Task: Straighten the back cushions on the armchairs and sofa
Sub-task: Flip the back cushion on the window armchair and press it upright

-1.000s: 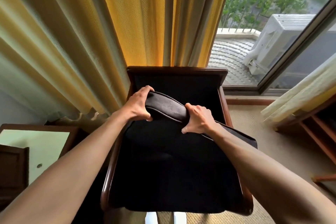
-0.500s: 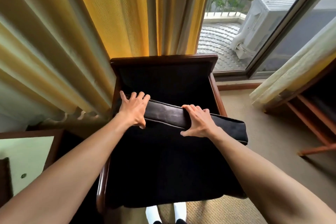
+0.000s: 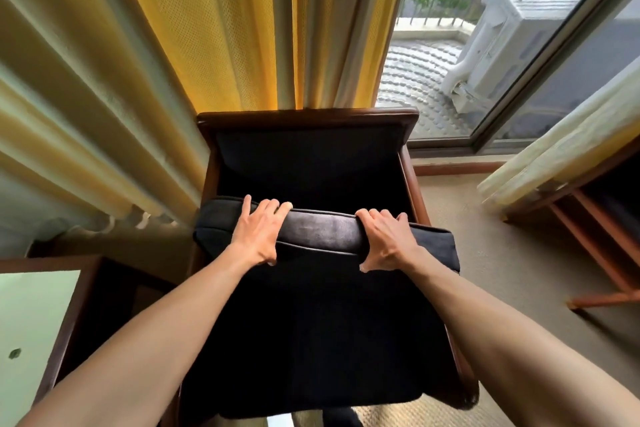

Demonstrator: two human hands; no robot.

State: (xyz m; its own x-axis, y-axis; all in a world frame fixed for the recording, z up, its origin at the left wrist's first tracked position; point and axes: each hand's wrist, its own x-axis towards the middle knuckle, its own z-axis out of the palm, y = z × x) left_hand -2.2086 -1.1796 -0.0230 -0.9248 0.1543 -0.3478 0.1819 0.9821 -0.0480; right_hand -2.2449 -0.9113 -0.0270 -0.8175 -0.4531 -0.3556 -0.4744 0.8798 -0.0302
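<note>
A dark wooden armchair stands in front of me with its back to the yellow curtain. A black cushion lies across the seat, lifted at its far edge and wider than the chair, with its ends sticking out past both armrests. My left hand grips the cushion's far edge left of centre, fingers curled over the top. My right hand grips the same edge right of centre. The chair's back panel behind the cushion is bare and dark.
A yellow curtain hangs right behind the chair. A side table with a pale top stands at the left. A window is at the right, a wooden shelf frame at the far right, carpet between.
The cushion has turned from a slant to lie level across the chair and has shifted left. Both hands kept their hold and moved slightly further apart.
</note>
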